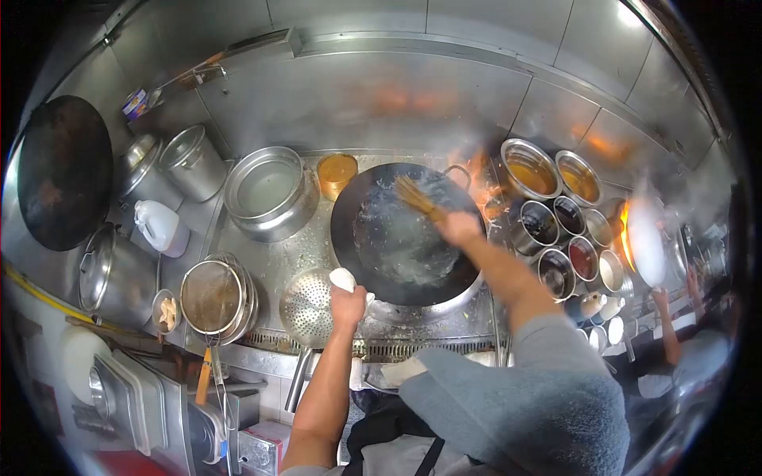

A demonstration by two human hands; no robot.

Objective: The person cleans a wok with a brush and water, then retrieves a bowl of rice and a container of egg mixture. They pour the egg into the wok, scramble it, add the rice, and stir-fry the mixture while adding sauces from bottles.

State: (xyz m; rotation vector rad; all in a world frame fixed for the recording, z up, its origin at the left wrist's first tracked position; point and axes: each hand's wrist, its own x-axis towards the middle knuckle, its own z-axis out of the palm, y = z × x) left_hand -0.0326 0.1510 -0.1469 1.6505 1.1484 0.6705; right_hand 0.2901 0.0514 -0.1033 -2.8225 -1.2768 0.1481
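Observation:
A large dark wok (357,270) sits on the range with cloudy, steaming water (405,246) in it. My right hand (462,228) is closed round a bamboo brush (418,198), whose bristles are spread over the wok's upper part. At the wok's lower left edge, my left hand (348,305) is closed on a white cloth (343,279). Left of that hand lies a perforated metal ladle (305,305) with its handle toward me. Flames (480,178) show behind the wok's right rim, beside its ring handle.
A steel pot (266,226) of liquid and an amber container (337,176) stand left of the wok. Strainers (213,297) rest at the lower left. Sauce containers (582,258) stand at the right, where a co-worker's arm (667,325) holds a pan (648,242) near flames.

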